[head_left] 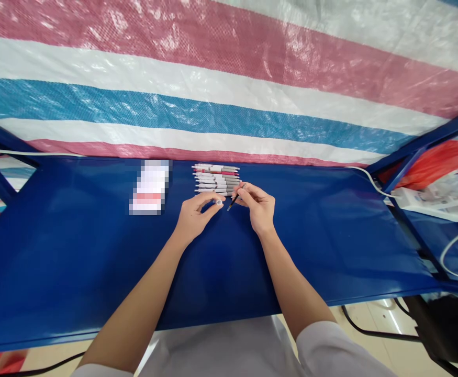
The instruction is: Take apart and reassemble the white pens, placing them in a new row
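Note:
Over the middle of the blue table [221,256], my left hand [195,209] is closed, thumb and fingers pinching a small white tube [219,202], probably part of a pen, whose round open end faces me. To its right, my right hand [260,207] is closed on a thin dark pen refill [233,201] that slants down to the left. A short gap separates the refill from the white tube. Just beyond both hands lies a row of several white and grey pens [213,179], one with red on it. The fingers of my right hand partly cover the row's near right end.
Left of the pens lies a blurred white rectangular item [149,187]. Striped plastic sheeting [229,78] hangs behind the table. At the right, a white power strip [428,204] and a red plastic bag [436,162] sit beyond the blue frame. A white cable [364,172] runs along the back edge.

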The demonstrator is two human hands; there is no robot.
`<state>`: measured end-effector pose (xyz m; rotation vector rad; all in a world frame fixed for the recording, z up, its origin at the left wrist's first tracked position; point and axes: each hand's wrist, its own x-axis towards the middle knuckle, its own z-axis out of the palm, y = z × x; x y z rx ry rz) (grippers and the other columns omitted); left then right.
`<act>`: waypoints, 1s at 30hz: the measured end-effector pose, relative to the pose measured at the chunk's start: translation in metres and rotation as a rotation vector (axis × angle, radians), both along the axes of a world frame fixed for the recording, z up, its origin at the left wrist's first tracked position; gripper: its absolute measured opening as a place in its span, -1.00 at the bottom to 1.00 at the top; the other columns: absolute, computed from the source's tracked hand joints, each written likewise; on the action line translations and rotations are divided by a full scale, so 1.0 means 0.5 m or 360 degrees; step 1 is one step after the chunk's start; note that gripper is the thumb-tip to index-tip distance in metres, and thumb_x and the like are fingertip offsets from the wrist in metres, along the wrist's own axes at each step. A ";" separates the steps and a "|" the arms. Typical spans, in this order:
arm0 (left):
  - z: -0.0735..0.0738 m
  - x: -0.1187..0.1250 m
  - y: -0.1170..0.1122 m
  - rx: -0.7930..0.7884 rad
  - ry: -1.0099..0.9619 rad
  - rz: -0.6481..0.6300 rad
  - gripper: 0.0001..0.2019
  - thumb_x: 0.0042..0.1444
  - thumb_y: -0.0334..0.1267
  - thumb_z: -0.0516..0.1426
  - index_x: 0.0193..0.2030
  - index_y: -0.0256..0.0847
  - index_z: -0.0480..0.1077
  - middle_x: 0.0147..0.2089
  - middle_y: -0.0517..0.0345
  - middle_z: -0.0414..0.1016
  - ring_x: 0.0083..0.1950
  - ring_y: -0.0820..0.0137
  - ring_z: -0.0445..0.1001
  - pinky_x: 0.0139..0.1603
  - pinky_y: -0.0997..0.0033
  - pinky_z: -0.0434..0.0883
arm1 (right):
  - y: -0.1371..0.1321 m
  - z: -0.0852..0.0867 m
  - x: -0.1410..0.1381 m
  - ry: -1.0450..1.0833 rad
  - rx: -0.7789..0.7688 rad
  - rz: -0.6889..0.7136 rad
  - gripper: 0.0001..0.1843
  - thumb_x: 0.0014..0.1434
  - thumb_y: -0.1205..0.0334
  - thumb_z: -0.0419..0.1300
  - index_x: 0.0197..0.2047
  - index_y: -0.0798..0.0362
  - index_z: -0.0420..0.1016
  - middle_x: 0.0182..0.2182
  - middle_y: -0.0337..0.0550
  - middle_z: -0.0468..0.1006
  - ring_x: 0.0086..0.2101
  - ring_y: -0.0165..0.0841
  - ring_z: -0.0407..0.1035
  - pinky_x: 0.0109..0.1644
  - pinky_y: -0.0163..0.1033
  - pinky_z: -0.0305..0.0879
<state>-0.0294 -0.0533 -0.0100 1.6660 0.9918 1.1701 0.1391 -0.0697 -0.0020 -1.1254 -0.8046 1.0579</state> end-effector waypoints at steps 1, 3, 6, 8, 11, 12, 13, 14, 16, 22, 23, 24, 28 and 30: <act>-0.001 -0.001 0.001 0.0017 0.0019 -0.0006 -0.91 0.13 -0.25 0.24 -0.24 -0.17 0.54 -0.16 0.09 0.62 -0.08 0.29 0.58 0.07 0.31 0.49 | 0.001 0.000 0.000 -0.0005 -0.0003 -0.0003 -0.72 -0.08 0.07 0.43 -0.27 -0.02 0.65 -0.34 -0.24 0.69 -0.30 -0.27 0.60 -0.19 -0.14 0.60; -0.002 -0.003 0.003 0.0059 0.0056 -0.0008 -0.91 0.13 -0.25 0.24 -0.24 -0.17 0.55 -0.16 0.09 0.62 -0.08 0.28 0.58 0.07 0.30 0.48 | 0.002 -0.001 0.000 -0.0010 -0.0004 -0.0005 -0.72 -0.08 0.07 0.43 -0.28 -0.01 0.64 -0.33 -0.23 0.69 -0.29 -0.26 0.60 -0.18 -0.12 0.60; -0.001 -0.004 0.002 0.0075 0.0104 0.0006 -0.91 0.14 -0.26 0.23 -0.23 -0.16 0.56 -0.16 0.11 0.62 -0.08 0.28 0.58 0.07 0.30 0.48 | 0.003 -0.005 0.000 -0.0009 0.0010 0.0000 -0.73 -0.07 0.08 0.43 -0.27 -0.01 0.64 -0.33 -0.22 0.69 -0.29 -0.27 0.60 -0.20 -0.14 0.60; 0.001 -0.003 0.000 0.0030 0.0113 0.0022 -0.90 0.13 -0.25 0.23 -0.23 -0.16 0.56 -0.16 0.12 0.63 -0.08 0.28 0.58 0.07 0.30 0.48 | 0.004 -0.007 -0.001 -0.0006 0.0026 -0.0005 -0.74 -0.05 0.09 0.42 -0.27 -0.01 0.63 -0.34 -0.22 0.68 -0.29 -0.28 0.60 -0.21 -0.16 0.60; 0.007 -0.002 -0.003 -0.0101 0.0045 0.0088 -0.86 0.10 -0.20 0.26 -0.22 -0.18 0.56 -0.18 0.12 0.63 -0.10 0.24 0.60 0.06 0.26 0.51 | 0.004 -0.011 -0.004 -0.0003 0.0069 -0.0033 -0.77 -0.06 0.12 0.43 -0.30 0.00 0.61 -0.35 -0.22 0.68 -0.31 -0.30 0.60 -0.23 -0.19 0.60; 0.009 -0.002 -0.003 -0.0143 -0.0004 0.0114 -0.84 0.09 -0.19 0.27 -0.21 -0.19 0.55 -0.19 0.11 0.63 -0.12 0.24 0.60 0.05 0.24 0.52 | 0.003 -0.011 -0.005 -0.0003 0.0087 -0.0044 -0.78 -0.07 0.13 0.43 -0.32 0.00 0.61 -0.35 -0.23 0.68 -0.31 -0.30 0.60 -0.24 -0.20 0.60; 0.010 -0.002 -0.002 -0.0180 -0.0060 0.0133 -0.82 0.08 -0.18 0.28 -0.20 -0.19 0.55 -0.20 0.11 0.63 -0.13 0.23 0.61 0.05 0.22 0.53 | 0.003 -0.012 -0.006 -0.0005 0.0100 -0.0049 -0.78 -0.08 0.13 0.44 -0.34 0.00 0.60 -0.34 -0.23 0.68 -0.31 -0.30 0.60 -0.25 -0.21 0.60; 0.009 -0.002 -0.001 -0.0214 -0.0121 0.0144 -0.80 0.07 -0.18 0.29 -0.19 -0.20 0.54 -0.21 0.11 0.63 -0.15 0.23 0.61 0.03 0.21 0.54 | 0.002 -0.012 -0.007 -0.0009 0.0105 -0.0050 -0.78 -0.09 0.14 0.44 -0.36 0.00 0.58 -0.33 -0.24 0.67 -0.31 -0.30 0.60 -0.26 -0.22 0.60; 0.007 -0.002 0.005 -0.0287 -0.0265 0.0151 -0.76 0.05 -0.18 0.30 -0.16 -0.21 0.53 -0.23 0.10 0.63 -0.18 0.23 0.62 -0.01 0.19 0.56 | 0.002 -0.011 -0.008 -0.0015 0.0096 -0.0043 -0.77 -0.09 0.13 0.44 -0.37 0.00 0.56 -0.32 -0.25 0.67 -0.32 -0.31 0.60 -0.28 -0.23 0.60; -0.005 -0.003 0.019 -0.0515 -0.0568 0.0154 -0.63 -0.01 -0.19 0.35 -0.05 -0.22 0.48 -0.19 0.08 0.62 -0.22 0.23 0.64 -0.12 0.18 0.61 | 0.005 -0.011 -0.005 0.0005 0.0064 -0.0023 -0.71 -0.05 0.06 0.41 -0.24 -0.02 0.60 -0.33 -0.24 0.68 -0.31 -0.30 0.61 -0.28 -0.23 0.60; -0.005 -0.003 0.020 -0.0520 -0.0567 0.0154 -0.63 -0.01 -0.19 0.35 -0.05 -0.22 0.48 -0.20 0.08 0.62 -0.22 0.23 0.64 -0.11 0.18 0.61 | 0.006 -0.011 -0.005 0.0008 0.0065 -0.0017 -0.70 -0.04 0.05 0.40 -0.23 -0.02 0.60 -0.32 -0.24 0.68 -0.31 -0.29 0.61 -0.26 -0.22 0.61; -0.005 -0.003 0.020 -0.0518 -0.0564 0.0158 -0.63 -0.01 -0.18 0.36 -0.06 -0.22 0.49 -0.20 0.08 0.62 -0.22 0.23 0.64 -0.11 0.18 0.61 | 0.006 -0.010 -0.005 0.0011 0.0070 -0.0010 -0.70 -0.04 0.05 0.40 -0.22 -0.02 0.61 -0.32 -0.23 0.69 -0.30 -0.29 0.61 -0.25 -0.21 0.61; -0.006 -0.003 0.020 -0.0525 -0.0574 0.0180 -0.60 -0.04 -0.18 0.37 -0.05 -0.22 0.49 -0.20 0.08 0.62 -0.23 0.23 0.64 -0.11 0.16 0.61 | 0.005 -0.010 -0.006 0.0011 0.0121 0.0003 -0.72 -0.03 0.07 0.40 -0.23 -0.02 0.63 -0.32 -0.23 0.69 -0.27 -0.27 0.61 -0.19 -0.18 0.60; -0.007 -0.002 0.021 -0.0546 -0.0591 0.0182 -0.59 -0.05 -0.17 0.37 -0.06 -0.23 0.48 -0.21 0.08 0.61 -0.23 0.22 0.64 -0.12 0.14 0.61 | 0.004 -0.012 -0.005 0.0006 0.0169 0.0003 -0.73 -0.02 0.09 0.40 -0.23 -0.03 0.64 -0.32 -0.24 0.69 -0.26 -0.26 0.61 -0.14 -0.16 0.59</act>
